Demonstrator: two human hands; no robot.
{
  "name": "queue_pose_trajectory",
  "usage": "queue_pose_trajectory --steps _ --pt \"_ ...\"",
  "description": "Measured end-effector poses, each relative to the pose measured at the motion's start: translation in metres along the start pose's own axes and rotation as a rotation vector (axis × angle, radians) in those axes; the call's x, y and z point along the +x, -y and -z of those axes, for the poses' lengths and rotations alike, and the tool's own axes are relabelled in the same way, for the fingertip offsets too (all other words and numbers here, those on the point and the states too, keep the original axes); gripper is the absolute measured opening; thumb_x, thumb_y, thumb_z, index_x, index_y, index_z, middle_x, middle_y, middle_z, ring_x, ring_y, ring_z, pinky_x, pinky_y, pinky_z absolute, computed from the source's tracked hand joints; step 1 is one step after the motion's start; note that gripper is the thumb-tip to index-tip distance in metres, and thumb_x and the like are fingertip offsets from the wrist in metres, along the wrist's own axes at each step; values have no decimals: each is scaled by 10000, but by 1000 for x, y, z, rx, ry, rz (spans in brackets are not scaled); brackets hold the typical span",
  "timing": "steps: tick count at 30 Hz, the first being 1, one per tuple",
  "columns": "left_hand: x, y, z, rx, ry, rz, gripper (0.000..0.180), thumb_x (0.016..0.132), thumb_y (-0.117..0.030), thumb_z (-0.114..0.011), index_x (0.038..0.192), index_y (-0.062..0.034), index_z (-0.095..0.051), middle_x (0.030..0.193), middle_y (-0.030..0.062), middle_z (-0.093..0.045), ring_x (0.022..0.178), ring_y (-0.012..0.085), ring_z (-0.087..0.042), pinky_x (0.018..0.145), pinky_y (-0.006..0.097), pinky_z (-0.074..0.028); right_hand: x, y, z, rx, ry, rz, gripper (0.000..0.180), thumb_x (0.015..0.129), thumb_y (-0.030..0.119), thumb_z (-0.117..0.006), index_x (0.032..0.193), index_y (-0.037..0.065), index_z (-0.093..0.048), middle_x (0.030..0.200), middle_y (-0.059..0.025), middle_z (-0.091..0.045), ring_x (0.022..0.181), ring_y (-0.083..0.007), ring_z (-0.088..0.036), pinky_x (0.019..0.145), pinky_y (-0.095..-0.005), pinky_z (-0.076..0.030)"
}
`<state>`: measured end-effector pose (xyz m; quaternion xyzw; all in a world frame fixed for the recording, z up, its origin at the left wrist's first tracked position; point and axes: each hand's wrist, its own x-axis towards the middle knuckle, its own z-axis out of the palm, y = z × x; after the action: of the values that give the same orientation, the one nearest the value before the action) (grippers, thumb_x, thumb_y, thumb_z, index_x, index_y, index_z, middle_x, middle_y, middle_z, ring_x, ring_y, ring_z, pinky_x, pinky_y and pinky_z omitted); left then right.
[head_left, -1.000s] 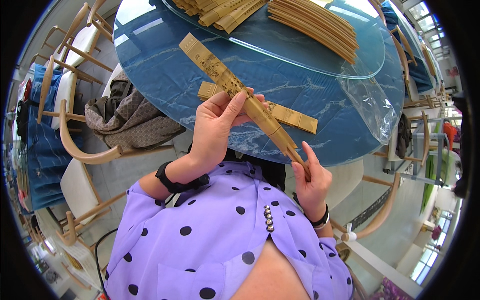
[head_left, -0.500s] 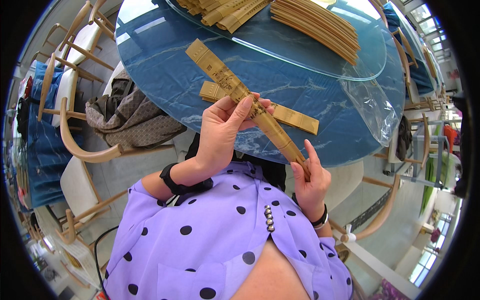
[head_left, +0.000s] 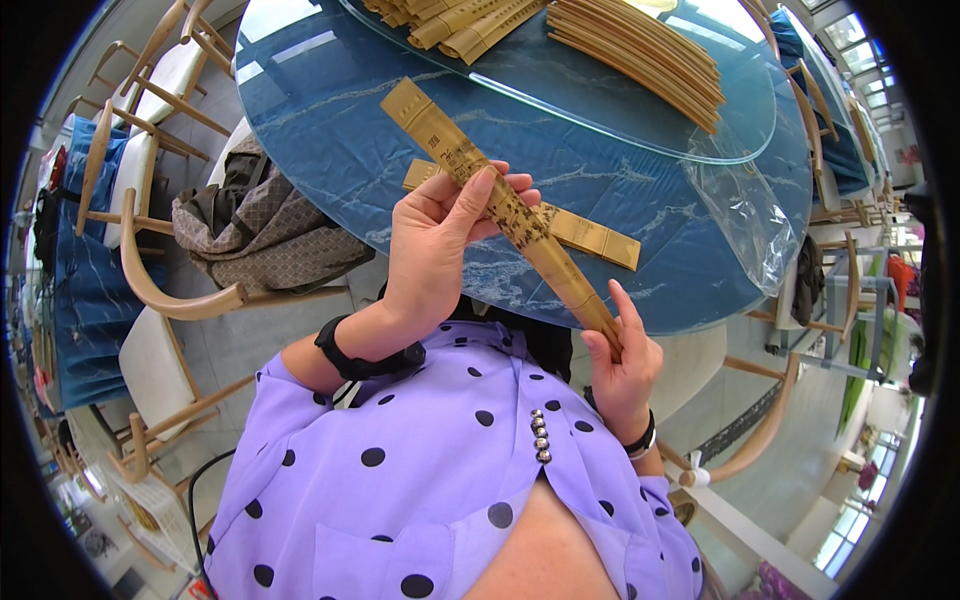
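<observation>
My left hand (head_left: 437,235) pinches a long, narrow gold paper chopstick sleeve (head_left: 550,262) near its middle, thumb on top. Dark printing covers the centre of this sleeve, which slants from upper left to lower right above the table's near edge. At its lower end, my right hand (head_left: 626,372) has thumb and fingers closed around the tip, the index finger pointing up. Behind the held sleeve, more gold sleeves (head_left: 597,240) lie in a small flat pile on the blue table, partly covered by my left hand.
A round glass turntable (head_left: 600,132) carries a fanned stack of gold sleeves (head_left: 640,60) and a looser pile (head_left: 465,28). Clear plastic wrapping (head_left: 745,215) hangs at the table's right edge. On the left, a wooden chair (head_left: 190,308) holds a patterned brown bag (head_left: 260,225).
My left hand has slid slightly up along the sleeve, uncovering more of the dark printing. The right hand stays at the lower end.
</observation>
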<state>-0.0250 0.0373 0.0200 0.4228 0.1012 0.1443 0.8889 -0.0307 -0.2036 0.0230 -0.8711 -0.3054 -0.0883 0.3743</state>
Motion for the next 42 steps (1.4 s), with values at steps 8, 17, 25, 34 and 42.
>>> queue_pose_trajectory --steps 8,17,25,34,42 --pt "12 -16 9 13 -41 -98 304 1049 -230 -608 1177 40 -660 1121 191 -730 1041 283 -737 904 361 -612 -14 -12 6 35 37 -86 257 1054 150 -523 847 0 -535 675 -124 -503 526 -314 -502 504 -392 -390" --pt "4 -5 3 -44 -39 -48 308 1053 -243 -600 1177 30 -670 1123 201 -729 1042 305 -736 909 373 -614 -12 -7 0 39 5 -110 257 1062 100 -473 829 -6 -501 703 -145 -488 548 -346 -499 511 -413 -385" --pt "9 -9 7 -28 -49 -91 328 1057 -250 -592 1180 46 -662 1129 214 -725 1040 309 -737 895 371 -616 -13 -8 -1 36 -22 -117 265 1065 105 -466 829 -12 -498 699 -154 -484 546 -351 -493 506 -416 -380" --pt "15 -8 9 -22 -31 -80 322 1062 -241 -583 1195 42 -656 1149 208 -721 1061 294 -733 874 339 -624 0 -4 -3 49 6 -85 287 1069 170 -516 834 7 -527 692 -131 -511 544 -338 -519 511 -401 -397" --pt "27 -17 13 29 -83 -128 298 1056 -223 -594 1194 36 -646 1189 204 -707 1122 286 -710 914 300 -610 16 -16 3 158 -22 -71 267 1075 135 -508 848 -4 -533 684 -117 -511 533 -296 -506 510 -367 -399"
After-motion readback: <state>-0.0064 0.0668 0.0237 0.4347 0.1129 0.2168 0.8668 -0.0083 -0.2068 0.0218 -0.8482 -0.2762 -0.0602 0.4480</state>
